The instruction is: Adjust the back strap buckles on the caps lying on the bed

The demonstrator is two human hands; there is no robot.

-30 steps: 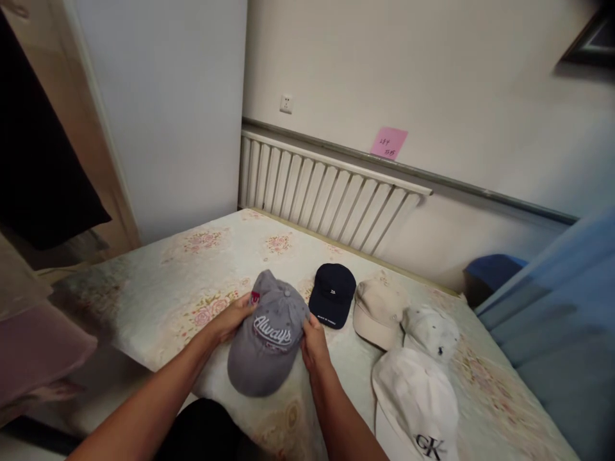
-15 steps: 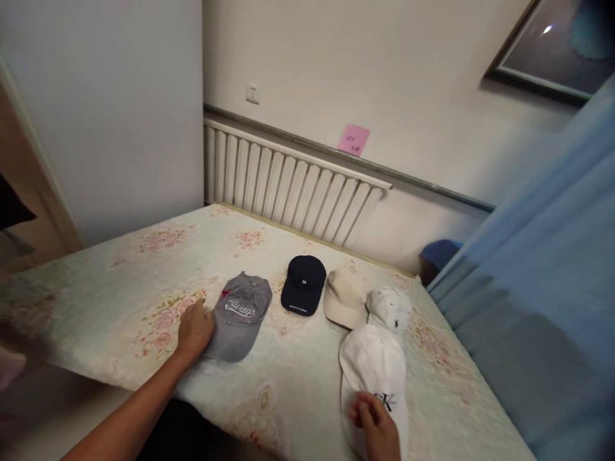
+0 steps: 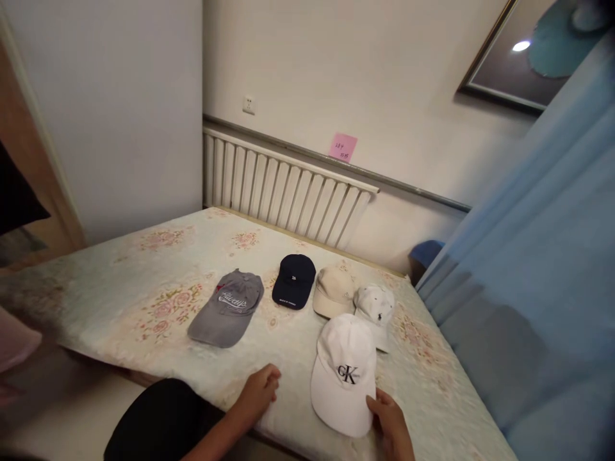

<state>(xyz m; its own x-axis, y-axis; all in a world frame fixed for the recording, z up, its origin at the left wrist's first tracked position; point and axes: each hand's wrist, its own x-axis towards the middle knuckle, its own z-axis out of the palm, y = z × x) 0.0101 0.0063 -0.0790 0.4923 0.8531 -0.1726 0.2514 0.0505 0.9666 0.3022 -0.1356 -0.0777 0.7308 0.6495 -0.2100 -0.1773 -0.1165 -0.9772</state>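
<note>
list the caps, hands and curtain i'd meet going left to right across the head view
Grey cap, left hand, navy cap, white CK cap, right hand, blue curtain. The beige cap and farther white cap are left out, since they overlap the CK cap's span.

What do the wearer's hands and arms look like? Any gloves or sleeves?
The left hand and right hand are bare, with no gloves. The left forearm shows no sleeve. I see no ring or watch; little of the right arm shows.
</note>
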